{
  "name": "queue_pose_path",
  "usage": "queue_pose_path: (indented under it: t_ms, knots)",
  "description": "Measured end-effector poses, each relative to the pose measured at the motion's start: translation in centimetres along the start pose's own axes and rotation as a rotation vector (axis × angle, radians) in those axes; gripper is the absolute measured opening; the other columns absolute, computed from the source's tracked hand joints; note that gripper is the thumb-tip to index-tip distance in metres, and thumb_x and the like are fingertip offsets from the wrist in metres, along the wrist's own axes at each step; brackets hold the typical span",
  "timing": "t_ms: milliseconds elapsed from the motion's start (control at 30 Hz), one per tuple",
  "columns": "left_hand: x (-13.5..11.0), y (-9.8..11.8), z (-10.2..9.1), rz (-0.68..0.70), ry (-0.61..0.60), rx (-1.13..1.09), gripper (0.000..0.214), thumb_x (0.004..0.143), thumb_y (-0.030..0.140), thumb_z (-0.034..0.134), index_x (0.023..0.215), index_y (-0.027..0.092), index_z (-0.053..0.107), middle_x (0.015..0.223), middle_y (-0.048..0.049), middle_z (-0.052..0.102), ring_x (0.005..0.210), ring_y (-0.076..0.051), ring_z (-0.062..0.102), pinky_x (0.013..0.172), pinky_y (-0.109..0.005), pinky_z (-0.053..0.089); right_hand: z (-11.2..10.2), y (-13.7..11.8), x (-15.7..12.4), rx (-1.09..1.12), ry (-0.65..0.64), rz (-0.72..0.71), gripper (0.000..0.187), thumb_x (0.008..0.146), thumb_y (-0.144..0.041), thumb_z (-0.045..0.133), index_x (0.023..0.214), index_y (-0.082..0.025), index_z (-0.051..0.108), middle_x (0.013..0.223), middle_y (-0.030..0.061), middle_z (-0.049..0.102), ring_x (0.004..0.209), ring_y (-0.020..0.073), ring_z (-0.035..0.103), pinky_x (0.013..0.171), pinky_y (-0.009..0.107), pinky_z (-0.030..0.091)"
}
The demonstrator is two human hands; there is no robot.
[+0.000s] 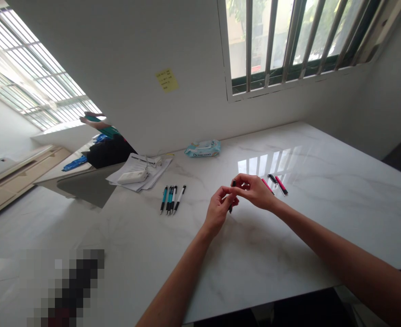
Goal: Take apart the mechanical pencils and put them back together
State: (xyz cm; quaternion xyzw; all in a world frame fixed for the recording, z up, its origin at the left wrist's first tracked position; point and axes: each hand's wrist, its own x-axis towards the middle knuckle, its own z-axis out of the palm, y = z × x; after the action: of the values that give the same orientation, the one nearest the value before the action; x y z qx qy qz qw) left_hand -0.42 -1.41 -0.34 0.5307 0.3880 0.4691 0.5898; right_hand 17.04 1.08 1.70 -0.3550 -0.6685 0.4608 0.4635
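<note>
My left hand (pixel 218 210) is closed round a pen (pixel 231 209), whose dark lower end sticks out below the fingers. At its upper end my right hand (pixel 257 191) pinches the same pen, fingertips touching the left ones. The pen's middle is hidden by my fingers. Just right of my right hand lie pink pen parts (pixel 281 185) and a black piece (pixel 272 178). To the left of my hands, several teal pens (pixel 164 200) and white pens (pixel 180 199) with black grips lie side by side on the white marbled table (pixel 193 254).
A blue wipes packet (pixel 203 149) rests against the wall. Left of it, papers (pixel 159 170) carry a white device (pixel 132 177) with a cable. A grey panel (pixel 87 184) borders the table's left side. A yellow note (pixel 167 80) is on the wall near a barred window (pixel 291 41).
</note>
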Motion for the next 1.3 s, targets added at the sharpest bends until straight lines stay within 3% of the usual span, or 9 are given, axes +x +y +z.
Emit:
queue_pose_path:
  t_ms: [133, 233, 400, 533, 700, 867, 1000, 1100, 1300]
  knots:
    - [0.07, -0.03, -0.17, -0.007, 0.017, -0.018, 0.034, 0.086, 0.049, 0.078, 0.093, 0.018, 0.066, 0.079, -0.0016, 0.065, 0.077, -0.015, 0.063, 0.071, -0.026, 0.047, -0.07, -0.32, 0.0, 0.044, -0.033, -0.018, 0.022, 0.09, -0.038, 0.069, 0.101, -0.02, 0.073, 0.093, 0.0043, 0.073, 0.084, 0.0184, 0.069, 0.079, 0.033, 0.058]
    - [0.17, 0.14, -0.19, 0.028, 0.042, 0.03, 0.031, 0.086, 0.045, 0.079, 0.091, 0.016, 0.07, 0.081, -0.003, 0.067, 0.077, -0.015, 0.061, 0.07, -0.025, 0.047, -0.12, -0.41, 0.03, 0.07, 0.0, -0.039, 0.028, 0.087, -0.033, 0.074, 0.111, -0.021, 0.073, 0.104, 0.006, 0.073, 0.097, 0.0202, 0.069, 0.082, 0.033, 0.059]
    - [0.29, 0.36, -0.3, 0.06, 0.058, 0.094, 0.03, 0.083, 0.044, 0.081, 0.087, 0.015, 0.075, 0.082, -0.0053, 0.07, 0.073, -0.014, 0.058, 0.066, -0.026, 0.045, -0.33, -0.26, 0.09, 0.149, -0.016, -0.019, 0.033, 0.084, -0.033, 0.078, 0.114, -0.02, 0.073, 0.098, 0.0051, 0.072, 0.087, 0.018, 0.069, 0.083, 0.036, 0.06]
    - [0.32, 0.36, -0.32, 0.063, 0.065, 0.082, 0.029, 0.082, 0.043, 0.082, 0.088, 0.016, 0.076, 0.075, -0.0025, 0.067, 0.066, -0.012, 0.053, 0.064, -0.026, 0.044, -0.5, -0.12, 0.07, 0.16, -0.064, -0.033, 0.045, 0.085, -0.029, 0.075, 0.129, -0.023, 0.067, 0.11, 0.0076, 0.073, 0.103, 0.0213, 0.069, 0.088, 0.038, 0.06]
    - [0.24, 0.45, -0.14, 0.042, 0.069, 0.059, 0.029, 0.08, 0.042, 0.084, 0.09, 0.016, 0.076, 0.083, -0.004, 0.071, 0.072, -0.014, 0.061, 0.07, -0.028, 0.051, -0.43, 0.01, 0.06, 0.103, -0.005, -0.016, 0.043, 0.083, -0.032, 0.077, 0.124, -0.022, 0.069, 0.096, 0.0048, 0.072, 0.088, 0.0189, 0.07, 0.083, 0.037, 0.06]
    - [0.23, 0.46, -0.12, 0.02, 0.09, 0.03, 0.031, 0.077, 0.043, 0.086, 0.091, 0.017, 0.077, 0.085, -0.0041, 0.072, 0.073, -0.015, 0.064, 0.07, -0.029, 0.053, -0.37, -0.2, -0.01, 0.099, -0.028, -0.047, 0.048, 0.082, -0.024, 0.073, 0.13, -0.025, 0.067, 0.116, 0.0085, 0.073, 0.113, 0.0242, 0.068, 0.093, 0.04, 0.059]
    - [0.27, 0.43, -0.17, 0.027, 0.096, 0.033, 0.031, 0.076, 0.042, 0.087, 0.089, 0.016, 0.077, 0.084, -0.0038, 0.071, 0.072, -0.014, 0.063, 0.07, -0.028, 0.052, -0.38, -0.17, -0.04, 0.115, -0.041, -0.026, 0.044, 0.083, -0.021, 0.068, 0.127, -0.024, 0.069, 0.11, 0.0071, 0.075, 0.106, 0.0225, 0.071, 0.096, 0.043, 0.058]
    - [0.29, 0.39, -0.2, 0.024, 0.089, 0.049, 0.032, 0.077, 0.043, 0.086, 0.091, 0.016, 0.077, 0.086, -0.0043, 0.072, 0.073, -0.014, 0.064, 0.07, -0.028, 0.053, -0.45, -0.19, -0.06, 0.119, -0.063, -0.052, 0.048, 0.082, -0.019, 0.068, 0.129, -0.025, 0.067, 0.121, 0.0079, 0.073, 0.117, 0.0238, 0.068, 0.1, 0.044, 0.057]
    - [0.33, 0.4, -0.3, 0.032, 0.098, 0.05, 0.03, 0.076, 0.042, 0.087, 0.089, 0.017, 0.077, 0.083, -0.0034, 0.071, 0.072, -0.014, 0.062, 0.07, -0.028, 0.053, -0.71, -0.3, -0.03, 0.096, -0.054, -0.04, 0.044, 0.085, -0.018, 0.062, 0.128, -0.024, 0.067, 0.113, 0.0079, 0.075, 0.108, 0.022, 0.071, 0.094, 0.041, 0.059]
